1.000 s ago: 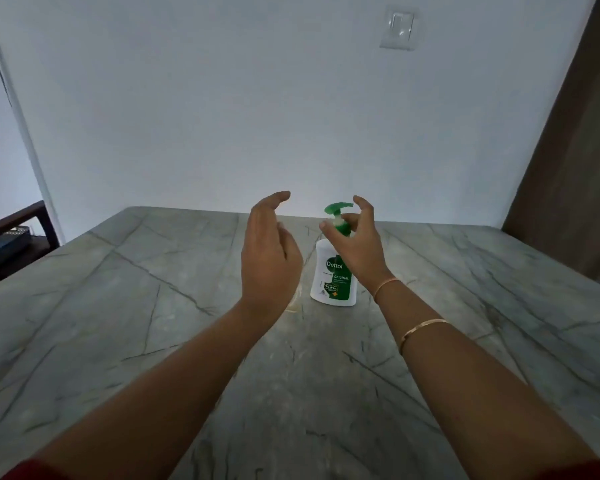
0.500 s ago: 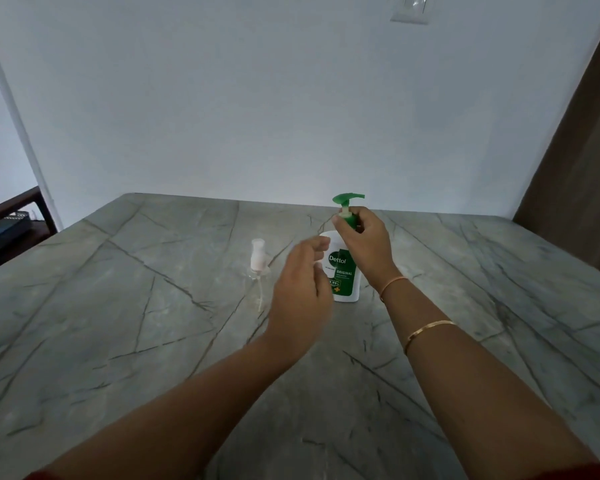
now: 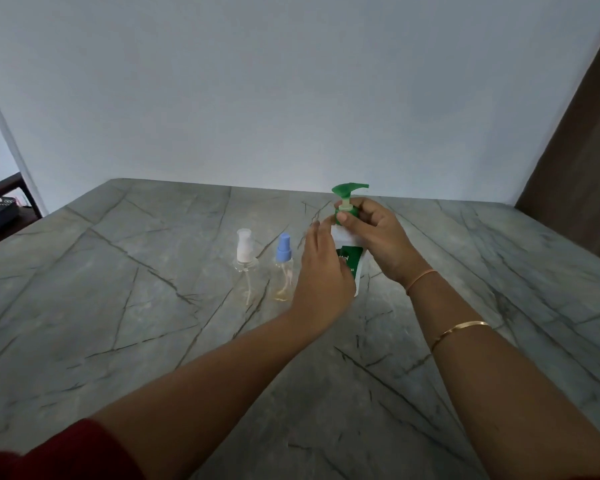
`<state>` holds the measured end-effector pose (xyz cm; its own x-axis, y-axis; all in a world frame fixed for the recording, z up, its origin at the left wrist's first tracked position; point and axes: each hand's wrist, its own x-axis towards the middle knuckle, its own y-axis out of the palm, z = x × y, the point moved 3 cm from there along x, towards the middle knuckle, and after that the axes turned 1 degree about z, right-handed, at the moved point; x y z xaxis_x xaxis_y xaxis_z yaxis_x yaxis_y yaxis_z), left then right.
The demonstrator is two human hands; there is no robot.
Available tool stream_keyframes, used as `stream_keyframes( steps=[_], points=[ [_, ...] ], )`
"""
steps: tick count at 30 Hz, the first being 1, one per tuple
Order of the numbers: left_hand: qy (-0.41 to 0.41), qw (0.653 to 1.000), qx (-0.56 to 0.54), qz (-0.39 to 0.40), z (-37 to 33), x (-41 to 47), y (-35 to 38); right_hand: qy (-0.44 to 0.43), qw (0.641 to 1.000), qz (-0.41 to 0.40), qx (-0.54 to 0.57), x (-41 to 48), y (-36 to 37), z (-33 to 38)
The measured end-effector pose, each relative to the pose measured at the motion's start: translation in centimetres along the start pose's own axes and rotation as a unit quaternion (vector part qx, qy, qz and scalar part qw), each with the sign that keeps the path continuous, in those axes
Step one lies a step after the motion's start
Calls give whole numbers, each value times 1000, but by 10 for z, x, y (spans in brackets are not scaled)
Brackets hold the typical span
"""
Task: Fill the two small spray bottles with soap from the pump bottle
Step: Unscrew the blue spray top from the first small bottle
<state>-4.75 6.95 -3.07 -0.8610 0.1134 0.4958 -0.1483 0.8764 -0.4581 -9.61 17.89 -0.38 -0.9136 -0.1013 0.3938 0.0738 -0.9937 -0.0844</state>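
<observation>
A white pump bottle point(image 3: 351, 254) with a green pump head stands upright at the middle of the grey marble table point(image 3: 118, 323). My right hand point(image 3: 374, 240) pinches the green collar under the pump. My left hand point(image 3: 321, 271) is at the bottle's left side with its fingers fairly straight, covering part of the label; contact cannot be told. Left of it stand two small clear spray bottles: one with a blue cap point(image 3: 284, 268) right beside my left hand, one with a white cap point(image 3: 245, 265) further left. Both are capped.
A white wall rises behind the table's far edge. A dark wooden panel point(image 3: 575, 150) stands at the right. At the far left, beyond the table, a dark shelf point(image 3: 0, 209) holds a blue item.
My left hand has dropped from above the table to the pump bottle's left side, uncovering both spray bottles. My right hand has kept its hold at the pump collar.
</observation>
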Motion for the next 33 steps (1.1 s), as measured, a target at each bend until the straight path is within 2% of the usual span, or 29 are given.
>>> stream_keyframes(
  steps=[8, 15, 22, 28, 33],
  points=[
    [19, 1000, -2, -8, -2, -13, 1, -6, 998, 32, 62, -19, -10, 7],
    [1, 1000, -10, -3, -8, -12, -9, -32, 998, -19, 56, -32, 1, 14],
    [4, 1000, 26, 0, -6, -6, -15, -14, 997, -54, 61, -36, -2, 17],
    [-10, 1000, 28, 5, 1, -8, -15, -2, 997, -64, -32, -37, 1, 17],
    [-2, 999, 40, -1, 4, -15, -21, -7, 995, -75, -63, -41, 4, 13]
  ],
)
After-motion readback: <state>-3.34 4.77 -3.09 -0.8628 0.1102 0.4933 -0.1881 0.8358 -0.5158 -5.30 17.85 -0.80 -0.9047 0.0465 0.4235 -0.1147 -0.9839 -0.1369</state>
